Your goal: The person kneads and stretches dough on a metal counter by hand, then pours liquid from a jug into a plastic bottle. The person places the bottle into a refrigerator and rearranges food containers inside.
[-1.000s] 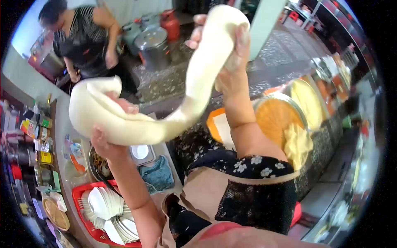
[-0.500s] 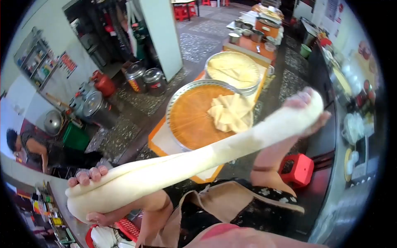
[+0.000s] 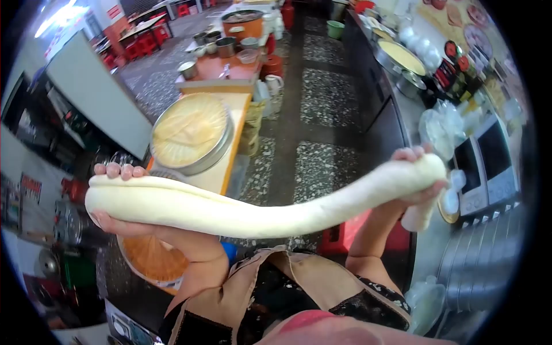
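Observation:
A long, thick roll of pale dough (image 3: 259, 221) stretches across the view in front of my body, sagging in the middle. My left hand (image 3: 118, 195) is wrapped round its left end, fingertips over the top and thumb below. Near the right end, my right hand (image 3: 417, 175) grips the dough, and a short piece hangs down beyond the fingers. Under and behind the left part of the roll are a round pan with a pale pleated sheet (image 3: 190, 132) and a round orange-brown pan (image 3: 152, 259).
A wooden-topped table (image 3: 236, 115) holds pans and an orange pot (image 3: 242, 24). Along the right runs a metal counter (image 3: 417, 109) with plastic bags (image 3: 443, 126) and a white appliance (image 3: 483, 164). A red stool (image 3: 345, 233) is behind the dough. Red stools stand far left.
The view has swung to the right, toward the metal counter. The dough, earlier bent and raised, now spans level between both hands. The other person is out of view.

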Action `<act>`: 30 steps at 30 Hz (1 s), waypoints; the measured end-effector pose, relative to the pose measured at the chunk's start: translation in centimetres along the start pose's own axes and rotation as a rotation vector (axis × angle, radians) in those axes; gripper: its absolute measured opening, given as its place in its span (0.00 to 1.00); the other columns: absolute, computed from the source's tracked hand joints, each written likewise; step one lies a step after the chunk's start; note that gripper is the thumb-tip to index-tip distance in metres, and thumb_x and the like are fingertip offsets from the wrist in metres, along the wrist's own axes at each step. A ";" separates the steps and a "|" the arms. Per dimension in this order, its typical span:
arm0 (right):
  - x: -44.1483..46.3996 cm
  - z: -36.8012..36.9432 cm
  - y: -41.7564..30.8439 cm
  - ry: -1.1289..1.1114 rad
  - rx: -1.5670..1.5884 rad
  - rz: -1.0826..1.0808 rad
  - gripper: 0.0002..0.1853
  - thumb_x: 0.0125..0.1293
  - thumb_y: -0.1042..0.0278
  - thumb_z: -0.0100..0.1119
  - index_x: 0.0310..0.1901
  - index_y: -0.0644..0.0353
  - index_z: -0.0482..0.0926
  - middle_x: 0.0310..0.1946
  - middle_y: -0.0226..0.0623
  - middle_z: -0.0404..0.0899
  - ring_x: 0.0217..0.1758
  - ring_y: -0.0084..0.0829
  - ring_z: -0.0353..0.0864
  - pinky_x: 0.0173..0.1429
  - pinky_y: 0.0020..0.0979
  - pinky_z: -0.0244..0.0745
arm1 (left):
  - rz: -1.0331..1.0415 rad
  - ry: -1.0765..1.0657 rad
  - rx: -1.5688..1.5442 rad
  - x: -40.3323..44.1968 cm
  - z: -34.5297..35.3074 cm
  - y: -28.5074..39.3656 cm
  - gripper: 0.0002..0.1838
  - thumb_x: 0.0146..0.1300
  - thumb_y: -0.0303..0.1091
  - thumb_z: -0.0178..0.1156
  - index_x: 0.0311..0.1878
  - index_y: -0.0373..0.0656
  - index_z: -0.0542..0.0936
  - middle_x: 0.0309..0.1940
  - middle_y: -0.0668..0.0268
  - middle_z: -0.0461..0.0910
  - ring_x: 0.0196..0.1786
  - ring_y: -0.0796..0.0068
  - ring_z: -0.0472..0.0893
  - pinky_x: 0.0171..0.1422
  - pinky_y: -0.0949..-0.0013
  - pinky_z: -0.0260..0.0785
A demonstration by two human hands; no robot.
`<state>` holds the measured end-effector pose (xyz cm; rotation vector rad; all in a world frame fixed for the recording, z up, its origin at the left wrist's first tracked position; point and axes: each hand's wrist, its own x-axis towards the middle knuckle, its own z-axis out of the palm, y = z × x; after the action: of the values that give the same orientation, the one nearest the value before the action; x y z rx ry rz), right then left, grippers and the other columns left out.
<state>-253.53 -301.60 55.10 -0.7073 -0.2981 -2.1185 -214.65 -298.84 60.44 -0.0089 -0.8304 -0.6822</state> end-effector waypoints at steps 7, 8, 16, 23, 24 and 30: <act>12.5 -13.7 6.1 0.141 -0.190 -0.028 0.37 0.53 0.34 0.49 0.49 0.65 0.66 0.34 0.40 0.70 0.33 0.32 0.68 0.42 0.33 0.65 | -0.129 0.196 0.238 6.4 -0.9 -26.6 0.27 0.54 0.51 0.49 0.49 0.38 0.67 0.37 0.61 0.67 0.35 0.68 0.70 0.42 0.68 0.66; 14.7 -15.7 7.1 0.110 -0.166 0.004 0.37 0.53 0.33 0.48 0.48 0.65 0.67 0.34 0.40 0.70 0.32 0.32 0.69 0.42 0.33 0.65 | -0.115 0.221 0.219 6.9 -0.5 -30.7 0.27 0.54 0.50 0.48 0.49 0.38 0.67 0.36 0.61 0.68 0.35 0.68 0.70 0.41 0.68 0.66; 36.7 -26.0 11.1 0.013 -0.628 -0.142 0.39 0.53 0.35 0.49 0.51 0.67 0.63 0.33 0.41 0.72 0.33 0.33 0.71 0.44 0.35 0.66 | -0.366 0.143 0.017 17.1 0.0 -61.6 0.25 0.53 0.46 0.49 0.49 0.36 0.66 0.36 0.58 0.69 0.37 0.66 0.70 0.44 0.65 0.66; 53.3 -41.9 12.6 0.120 -0.827 -0.255 0.38 0.52 0.40 0.50 0.53 0.69 0.61 0.33 0.43 0.72 0.36 0.35 0.72 0.46 0.35 0.68 | -0.652 -0.084 0.039 24.0 0.9 -89.6 0.28 0.52 0.50 0.51 0.51 0.37 0.66 0.36 0.61 0.69 0.36 0.68 0.70 0.41 0.67 0.65; 55.9 -44.4 13.2 0.121 -0.810 -0.267 0.38 0.52 0.40 0.50 0.53 0.69 0.61 0.33 0.43 0.72 0.36 0.35 0.72 0.46 0.35 0.68 | -0.684 -0.122 0.021 24.9 0.7 -93.1 0.28 0.52 0.50 0.51 0.50 0.37 0.66 0.35 0.61 0.69 0.35 0.68 0.70 0.41 0.67 0.65; 75.3 -55.6 21.0 0.090 -0.908 -0.252 0.38 0.48 0.46 0.53 0.53 0.73 0.60 0.33 0.47 0.74 0.38 0.36 0.75 0.45 0.35 0.73 | -0.948 -0.147 0.057 33.7 0.9 -112.7 0.26 0.55 0.49 0.50 0.48 0.36 0.67 0.34 0.61 0.70 0.36 0.68 0.71 0.42 0.67 0.65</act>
<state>-293.24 -388.94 53.11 -1.1107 0.7108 -2.4909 -262.54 -406.20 55.93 0.4131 -0.9848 -1.5592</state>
